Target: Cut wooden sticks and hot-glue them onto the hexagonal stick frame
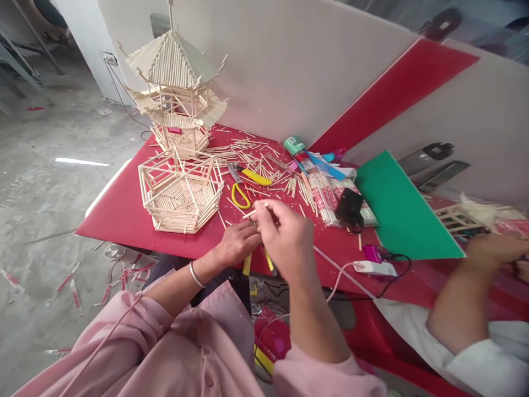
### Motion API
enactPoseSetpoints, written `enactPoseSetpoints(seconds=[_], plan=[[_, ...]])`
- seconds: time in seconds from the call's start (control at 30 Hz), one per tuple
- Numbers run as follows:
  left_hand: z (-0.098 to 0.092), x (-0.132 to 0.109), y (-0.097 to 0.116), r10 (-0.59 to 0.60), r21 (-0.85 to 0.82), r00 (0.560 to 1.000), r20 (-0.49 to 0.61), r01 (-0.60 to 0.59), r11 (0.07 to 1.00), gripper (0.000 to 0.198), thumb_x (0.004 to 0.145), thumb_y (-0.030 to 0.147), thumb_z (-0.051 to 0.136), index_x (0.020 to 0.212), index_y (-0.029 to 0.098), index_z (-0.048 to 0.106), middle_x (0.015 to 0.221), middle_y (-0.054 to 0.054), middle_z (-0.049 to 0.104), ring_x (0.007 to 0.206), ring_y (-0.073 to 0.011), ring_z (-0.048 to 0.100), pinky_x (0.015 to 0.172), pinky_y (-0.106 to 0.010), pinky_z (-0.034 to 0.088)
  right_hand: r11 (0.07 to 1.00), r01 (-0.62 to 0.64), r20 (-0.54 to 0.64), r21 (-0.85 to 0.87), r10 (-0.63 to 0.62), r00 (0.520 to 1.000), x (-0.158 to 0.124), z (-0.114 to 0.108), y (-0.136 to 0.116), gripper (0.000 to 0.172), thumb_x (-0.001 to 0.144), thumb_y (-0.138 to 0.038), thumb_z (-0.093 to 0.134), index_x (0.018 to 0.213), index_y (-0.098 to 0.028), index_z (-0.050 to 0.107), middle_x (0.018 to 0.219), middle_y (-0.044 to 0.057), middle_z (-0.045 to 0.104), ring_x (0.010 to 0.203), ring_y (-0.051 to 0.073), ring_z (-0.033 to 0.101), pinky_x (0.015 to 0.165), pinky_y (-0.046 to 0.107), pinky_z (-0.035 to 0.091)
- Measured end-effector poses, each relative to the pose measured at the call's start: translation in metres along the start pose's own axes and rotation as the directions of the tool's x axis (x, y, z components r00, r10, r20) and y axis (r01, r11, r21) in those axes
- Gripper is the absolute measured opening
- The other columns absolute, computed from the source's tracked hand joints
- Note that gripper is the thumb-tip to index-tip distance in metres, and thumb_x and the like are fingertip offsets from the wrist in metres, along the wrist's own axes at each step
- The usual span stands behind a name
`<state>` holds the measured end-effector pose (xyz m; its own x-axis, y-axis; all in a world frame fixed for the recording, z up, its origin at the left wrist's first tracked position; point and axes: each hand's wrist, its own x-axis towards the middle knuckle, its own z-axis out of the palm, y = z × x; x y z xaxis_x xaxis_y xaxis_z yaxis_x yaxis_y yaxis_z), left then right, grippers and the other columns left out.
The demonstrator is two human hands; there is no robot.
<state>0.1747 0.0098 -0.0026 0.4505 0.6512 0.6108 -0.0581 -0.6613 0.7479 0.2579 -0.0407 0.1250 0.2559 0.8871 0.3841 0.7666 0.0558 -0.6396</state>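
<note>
- Right hand (285, 234) pinches a thin pale wooden stick (253, 213) between its fingertips, above the near edge of the red table (119, 215).
- Left hand (238, 242) curls just beside it; whether it grips anything, I cannot tell.
- Yellow-handled cutters (247, 186) lie just beyond; a hexagonal stick-built frame (179, 193) stands to the left.
</note>
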Motion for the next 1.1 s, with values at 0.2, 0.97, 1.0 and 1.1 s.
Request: enactPoseSetpoints(seconds=[0.2,0.97,1.0,1.1], plan=[[-0.006,-0.003,-0.005,0.110,0.098,0.994,-0.006,-0.108,0.989,0.018,0.089,0.038,0.058,0.087,0.022,0.064,0.094,-0.011,0.070,0.082,-0.0197,0.064,0.076,-0.037,0.054,0.986,-0.149,0.330,0.072,0.117,0.937,0.068,0.018,0.065,0.024,0.091,-0.036,0.055,0.088,-0.019,0.071,0.068,0.002,0.073,0.055,0.015,0.064,0.059,0.027,0.050],[-0.019,-0.002,0.007,-0.059,0.148,0.995,-0.078,0.070,0.987,0.008,0.085,0.023,0.064,0.078,0.020,0.067,0.089,-0.008,0.072,0.081,-0.0176,0.066,0.071,-0.031,0.052,0.990,-0.066,0.142,0.122,0.049,0.989,-0.040,0.018,0.099,0.020,0.096,-0.032,0.045,0.090,-0.021,0.060,0.088,0.005,0.067,0.085,0.019,0.063,0.078,0.029,0.048],[-0.022,-0.003,0.010,-0.144,0.100,0.987,-0.078,0.151,0.983,0.011,0.083,0.024,0.067,0.074,0.019,0.067,0.085,-0.007,0.072,0.076,-0.0166,0.065,0.066,-0.028,0.051,0.993,-0.063,0.121,0.100,0.051,0.991,-0.043,0.020,0.100,0.020,0.097,-0.032,0.044,0.089,-0.021,0.058,0.088,0.006,0.066,0.085,0.019,0.063,0.077,0.030,0.047],[-0.028,-0.003,0.015,-0.414,-0.131,0.907,-0.070,0.403,0.906,0.019,0.077,0.031,0.073,0.067,0.018,0.063,0.078,-0.006,0.070,0.071,-0.0155,0.065,0.061,-0.026,0.051,0.995,-0.071,0.068,0.073,0.066,0.995,-0.050,0.027,0.102,0.018,0.096,-0.030,0.042,0.087,-0.022,0.056,0.086,0.006,0.064,0.083,0.020,0.062,0.077,0.031,0.047]])
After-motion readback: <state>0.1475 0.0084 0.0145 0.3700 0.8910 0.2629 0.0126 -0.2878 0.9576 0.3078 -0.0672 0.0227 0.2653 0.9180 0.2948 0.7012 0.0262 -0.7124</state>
